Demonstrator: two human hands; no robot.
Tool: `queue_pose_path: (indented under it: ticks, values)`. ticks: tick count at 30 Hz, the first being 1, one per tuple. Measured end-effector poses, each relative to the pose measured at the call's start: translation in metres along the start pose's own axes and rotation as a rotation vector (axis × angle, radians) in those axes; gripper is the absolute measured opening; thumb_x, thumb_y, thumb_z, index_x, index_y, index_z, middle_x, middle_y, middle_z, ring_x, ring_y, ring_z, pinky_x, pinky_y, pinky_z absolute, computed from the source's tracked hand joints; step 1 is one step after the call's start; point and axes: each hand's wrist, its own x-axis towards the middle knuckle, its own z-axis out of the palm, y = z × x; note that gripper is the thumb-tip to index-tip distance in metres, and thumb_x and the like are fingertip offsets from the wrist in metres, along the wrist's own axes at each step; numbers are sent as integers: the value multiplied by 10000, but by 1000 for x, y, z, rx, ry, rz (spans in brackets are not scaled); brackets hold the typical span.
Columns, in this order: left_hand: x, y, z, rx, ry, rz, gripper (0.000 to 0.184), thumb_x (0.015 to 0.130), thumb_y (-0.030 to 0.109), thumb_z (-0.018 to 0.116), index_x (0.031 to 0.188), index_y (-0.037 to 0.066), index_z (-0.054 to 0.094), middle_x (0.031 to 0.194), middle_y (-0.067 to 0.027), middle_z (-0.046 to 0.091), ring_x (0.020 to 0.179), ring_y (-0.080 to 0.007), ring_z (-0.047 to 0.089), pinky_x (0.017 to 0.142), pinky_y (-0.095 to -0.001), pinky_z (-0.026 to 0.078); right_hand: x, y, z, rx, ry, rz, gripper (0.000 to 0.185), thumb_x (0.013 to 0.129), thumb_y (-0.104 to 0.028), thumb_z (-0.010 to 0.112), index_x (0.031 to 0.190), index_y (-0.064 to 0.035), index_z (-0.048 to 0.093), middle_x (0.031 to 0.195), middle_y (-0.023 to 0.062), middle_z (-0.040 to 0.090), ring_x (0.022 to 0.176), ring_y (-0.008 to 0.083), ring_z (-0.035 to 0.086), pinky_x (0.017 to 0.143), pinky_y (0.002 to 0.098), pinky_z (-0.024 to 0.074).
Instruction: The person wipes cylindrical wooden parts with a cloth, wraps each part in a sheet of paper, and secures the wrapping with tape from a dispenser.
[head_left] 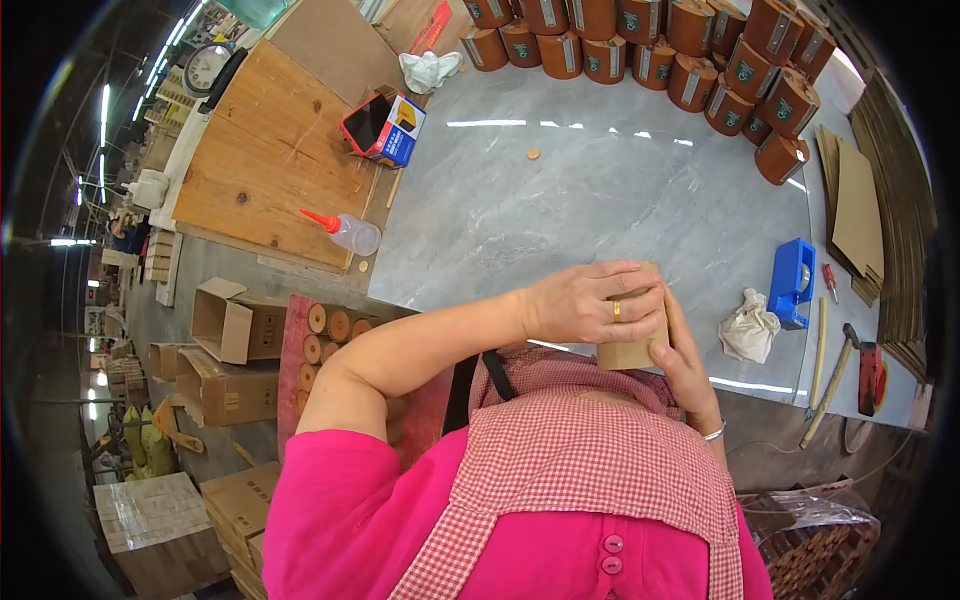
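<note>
A small brown cardboard box [627, 354] is held close to my body at the near edge of the grey marble-look table [480, 220]. My left hand [597, 303], with a ring on one finger, reaches across from the left and closes over its top and near side. My right hand [687, 358] grips the box from the right, with the thumb on its near face and the fingers behind it. Much of the box is hidden by my hands, so I cannot tell whether its flaps are closed.
Several brown cylindrical containers [603, 58] are stacked at the back. To the right lie a white cloth [749, 328], blue tape dispenser [791, 284], hammer [830, 388] and flat cardboard [853, 205]. A red-tipped squeeze bottle [354, 236] lies left, near a phone on a box [401, 142].
</note>
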Motion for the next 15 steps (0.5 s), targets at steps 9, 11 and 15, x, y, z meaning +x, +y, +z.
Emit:
queue_pose_path:
  ticks: [9,11,15]
  values:
    - [0,11,-3,47,-124,-60,614,809,94,716,1377,173,495,1459,-52,508,1412,-300,442,1180,-453,384,-11,10,8,142,166,8,927,877,-299,625,1579,81,154,1578,239,317,1459,304,356,1180,397,318]
    - [1,23,-7,-160,-85,-315,726,801,115,742,1458,147,435,1514,-110,459,1454,-338,379,1190,-462,356,-10,9,5,122,220,-25,921,873,-289,624,1579,77,160,1559,239,348,1432,304,396,1161,399,345]
    - [8,42,-4,-1293,245,-1184,886,789,191,805,1530,55,338,1521,-206,426,1456,-355,362,1169,-456,356,-6,3,0,0,292,-120,898,877,-249,624,1581,66,162,1505,238,426,1350,308,496,1102,399,416]
